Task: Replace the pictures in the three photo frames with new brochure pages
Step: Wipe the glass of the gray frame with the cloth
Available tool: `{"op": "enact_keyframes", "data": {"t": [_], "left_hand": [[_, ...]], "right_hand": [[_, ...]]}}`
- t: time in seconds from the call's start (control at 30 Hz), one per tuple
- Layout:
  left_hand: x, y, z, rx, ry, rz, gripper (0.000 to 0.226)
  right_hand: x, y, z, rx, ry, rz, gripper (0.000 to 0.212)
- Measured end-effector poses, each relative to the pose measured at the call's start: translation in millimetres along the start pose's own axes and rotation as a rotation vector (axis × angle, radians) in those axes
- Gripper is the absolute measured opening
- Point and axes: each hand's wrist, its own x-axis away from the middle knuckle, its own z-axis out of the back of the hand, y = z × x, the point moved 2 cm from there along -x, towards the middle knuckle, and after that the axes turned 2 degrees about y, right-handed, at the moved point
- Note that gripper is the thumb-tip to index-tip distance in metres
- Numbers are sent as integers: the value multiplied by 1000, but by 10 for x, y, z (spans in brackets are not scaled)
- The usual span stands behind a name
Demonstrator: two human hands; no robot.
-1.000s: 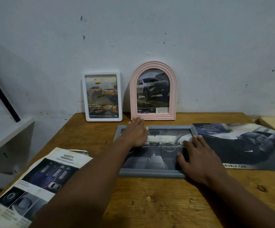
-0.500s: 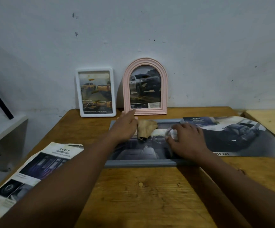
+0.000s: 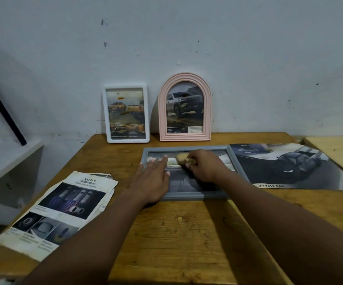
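Note:
A grey photo frame (image 3: 195,196) lies flat on the wooden table (image 3: 187,233), a car-interior picture showing in it. My left hand (image 3: 153,179) rests flat on its left part, fingers spread. My right hand (image 3: 204,168) is closed on a small tan cloth (image 3: 182,157) pressed against the frame's upper middle. A white rectangular frame (image 3: 125,114) and a pink arched frame (image 3: 185,108) stand upright against the wall behind, each holding a truck picture.
A creased "SAFETY" brochure page (image 3: 63,210) lies at the table's left front. A dark car brochure page (image 3: 289,165) lies right of the grey frame. A white shelf (image 3: 6,161) stands left; another light wooden surface (image 3: 339,153) adjoins at right.
My right hand went from lying flat on the frame's right side to gripping the tan cloth at its upper middle. My left hand slid toward the frame's left edge.

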Motion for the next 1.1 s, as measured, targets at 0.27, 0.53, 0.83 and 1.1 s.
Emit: {"op": "enact_keyframes", "data": {"t": [0.27, 0.53, 0.83, 1.1], "left_hand": [[-20, 565, -94, 11, -29, -94, 60], [62, 1447, -347, 16, -43, -256, 58], [140, 1877, -663, -8, -44, -279, 64], [118, 1772, -605, 135, -31, -273, 64]], "right_hand": [[406, 426, 590, -157, 44, -43, 17], [1266, 1050, 1286, 14, 198, -141, 16], [2143, 1457, 1207, 60, -15, -259, 22], [2051, 1307, 1187, 142, -67, -259, 28]]}}
